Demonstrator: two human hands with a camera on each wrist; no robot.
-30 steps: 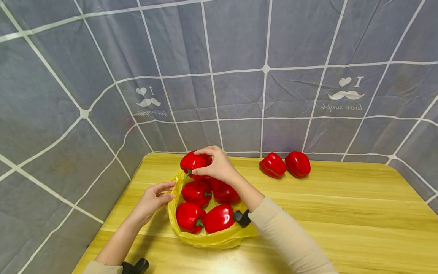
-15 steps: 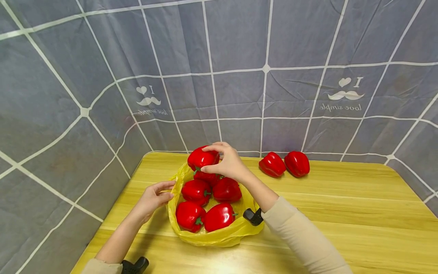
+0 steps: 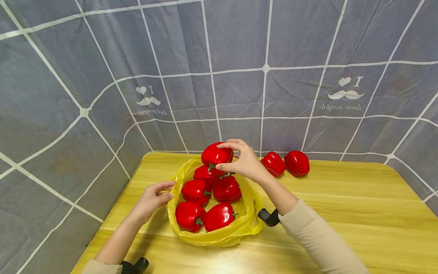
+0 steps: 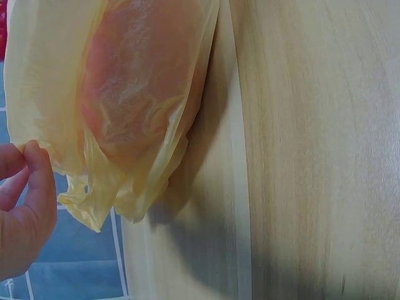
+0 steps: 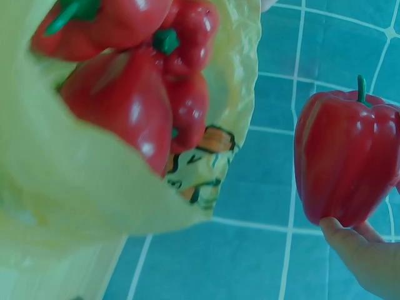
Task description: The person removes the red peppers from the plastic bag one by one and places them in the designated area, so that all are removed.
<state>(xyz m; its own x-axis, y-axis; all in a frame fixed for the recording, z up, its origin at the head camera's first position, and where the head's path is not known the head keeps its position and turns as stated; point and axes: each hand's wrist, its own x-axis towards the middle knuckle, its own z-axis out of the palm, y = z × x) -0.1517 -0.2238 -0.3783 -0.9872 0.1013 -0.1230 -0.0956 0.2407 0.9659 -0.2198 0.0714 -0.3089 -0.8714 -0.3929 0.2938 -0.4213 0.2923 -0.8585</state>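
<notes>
Now the right hand (image 3: 244, 161) has shifted rightward, its fingers curled round a pepper (image 3: 216, 153) just below the frame's centre, which seems lifted free of the other peppers (image 3: 196, 190) in the bag (image 3: 212, 240). Left of centre, the left hand (image 3: 154, 198) pinches the bag's rim, while two peppers (image 3: 296, 164) lie on the surface (image 3: 342, 213) right of centre.

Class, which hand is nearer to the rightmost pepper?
Right. The right hand, holding another pepper, is left of the rightmost pepper, with one loose pepper between; the left hand is farther left, pinching the bag.
</notes>
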